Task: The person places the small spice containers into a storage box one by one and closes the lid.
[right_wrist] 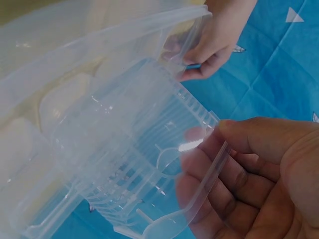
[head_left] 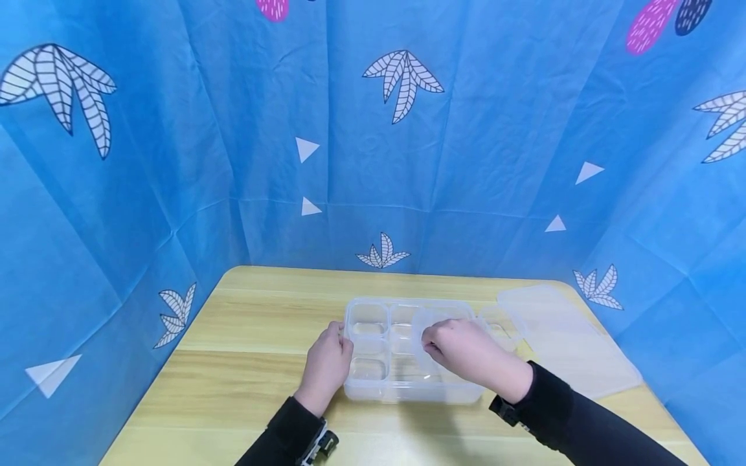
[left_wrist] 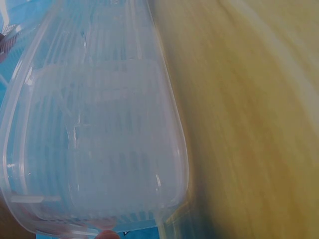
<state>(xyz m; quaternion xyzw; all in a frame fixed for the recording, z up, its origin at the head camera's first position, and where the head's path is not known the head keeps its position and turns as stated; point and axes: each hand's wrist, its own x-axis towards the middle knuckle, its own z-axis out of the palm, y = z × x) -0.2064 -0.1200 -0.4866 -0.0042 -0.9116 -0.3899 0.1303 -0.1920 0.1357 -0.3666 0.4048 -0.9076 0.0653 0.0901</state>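
Observation:
A clear plastic box [head_left: 415,391] with several compartments stands on the table. My left hand [head_left: 326,360] grips its left side; in the right wrist view, the fingers of that left hand [right_wrist: 214,52] bend around the box's edge. Over the right part of the box, my right hand [head_left: 466,347] pinches the rim of a smaller clear plastic bin [right_wrist: 134,144] with ribbed walls. The thumb lies on one side of the rim and the fingers on the other. The left wrist view shows the box's end [left_wrist: 114,149] close up.
Right of the box sits another small clear bin [head_left: 499,327], partly hidden by my right hand. A flat translucent lid [head_left: 574,343] lies at the table's right edge. Blue patterned cloth [head_left: 402,175] hangs behind and beside the wooden table [head_left: 256,369].

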